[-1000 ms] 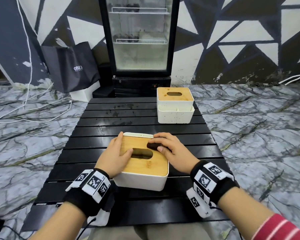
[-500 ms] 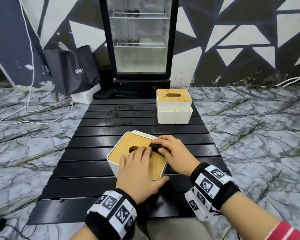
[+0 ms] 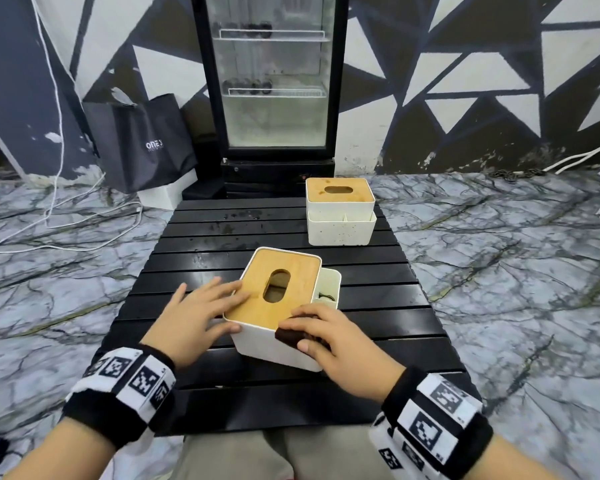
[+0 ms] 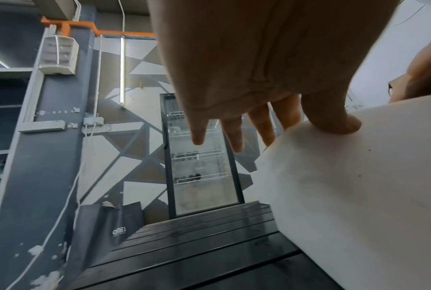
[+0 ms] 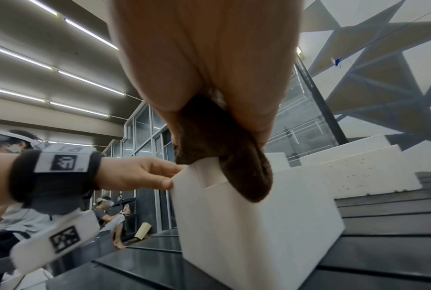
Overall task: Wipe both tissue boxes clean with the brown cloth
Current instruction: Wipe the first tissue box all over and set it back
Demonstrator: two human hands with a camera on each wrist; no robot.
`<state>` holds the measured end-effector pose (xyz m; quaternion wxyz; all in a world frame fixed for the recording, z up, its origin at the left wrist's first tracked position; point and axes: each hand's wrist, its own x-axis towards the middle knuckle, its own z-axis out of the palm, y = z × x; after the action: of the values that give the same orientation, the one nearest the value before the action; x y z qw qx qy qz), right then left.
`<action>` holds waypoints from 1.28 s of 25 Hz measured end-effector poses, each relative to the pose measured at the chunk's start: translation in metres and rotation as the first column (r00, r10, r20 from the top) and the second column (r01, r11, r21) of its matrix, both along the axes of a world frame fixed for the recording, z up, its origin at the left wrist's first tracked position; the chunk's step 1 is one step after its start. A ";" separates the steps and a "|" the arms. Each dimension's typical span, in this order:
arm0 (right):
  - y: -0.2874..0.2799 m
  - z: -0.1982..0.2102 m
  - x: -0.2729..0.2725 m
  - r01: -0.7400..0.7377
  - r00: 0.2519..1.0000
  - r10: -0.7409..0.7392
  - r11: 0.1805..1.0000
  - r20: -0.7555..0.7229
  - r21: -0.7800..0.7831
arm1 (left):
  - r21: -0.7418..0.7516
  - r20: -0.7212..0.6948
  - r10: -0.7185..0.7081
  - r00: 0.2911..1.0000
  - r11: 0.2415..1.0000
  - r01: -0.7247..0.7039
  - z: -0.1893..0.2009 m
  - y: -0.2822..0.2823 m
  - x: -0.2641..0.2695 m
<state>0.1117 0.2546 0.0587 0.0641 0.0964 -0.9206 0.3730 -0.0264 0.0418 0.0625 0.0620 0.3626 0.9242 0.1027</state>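
The near tissue box (image 3: 278,344), white with a bamboo lid and an oval slot, stands turned at an angle on the black slatted table (image 3: 194,258). My right hand (image 3: 329,337) grips the brown cloth (image 3: 291,336) and presses it on the box's near top corner; the cloth (image 5: 217,149) drapes over that white edge in the right wrist view. My left hand (image 3: 201,311) lies flat against the box's left side, thumb on its near corner, fingers (image 4: 234,135) straight. The second tissue box (image 3: 340,213) sits at the table's far right, untouched.
A glass-door fridge (image 3: 274,81) stands behind the table, with a dark shopping bag (image 3: 142,143) and white cables on the marble floor to its left. Other people sit in the background of the right wrist view. The table's left half holds nothing but wet marks.
The near box has been rotated so its long side runs away from me. My left hand slid off the lid to the box's left side. The cloth moved from the lid's middle to the near corner.
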 end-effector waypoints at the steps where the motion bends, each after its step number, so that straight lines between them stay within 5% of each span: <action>1: -0.004 0.000 0.000 -0.004 1.000 0.004 1.000 -0.004 -0.007 | -0.009 -0.031 0.023 0.999 1.000 -0.023 -0.001 0.000 -0.002; 7: 0.037 -0.005 0.004 0.185 0.980 -0.191 0.978 -0.053 -0.093 | 0.197 0.070 0.073 0.995 0.977 -0.086 -0.014 0.006 0.009; 12: 0.089 -0.032 0.012 0.319 0.943 -0.323 0.946 0.083 0.053 | 0.341 -0.114 -0.028 0.993 0.938 0.065 -0.021 0.039 0.034; 18: 0.097 -0.059 0.004 0.206 0.919 -0.298 0.921 0.259 0.329 | 0.181 -0.204 -0.021 0.979 0.982 0.059 -0.031 0.078 0.061; 25: 0.096 -0.059 0.005 0.166 0.908 -0.292 0.910 0.300 0.381 | 0.183 -0.241 0.071 0.968 0.983 -0.027 -0.030 0.087 0.069; 32: 0.085 -0.010 -0.029 0.186 0.971 -0.221 0.937 0.089 0.297 | 0.153 -0.201 0.128 0.971 0.983 -0.098 -0.026 0.091 0.072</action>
<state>0.0823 0.3396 0.0490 0.0318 -0.0139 -0.9720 0.2322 0.0453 0.1329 0.0361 -0.0679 0.3217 0.9350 0.1329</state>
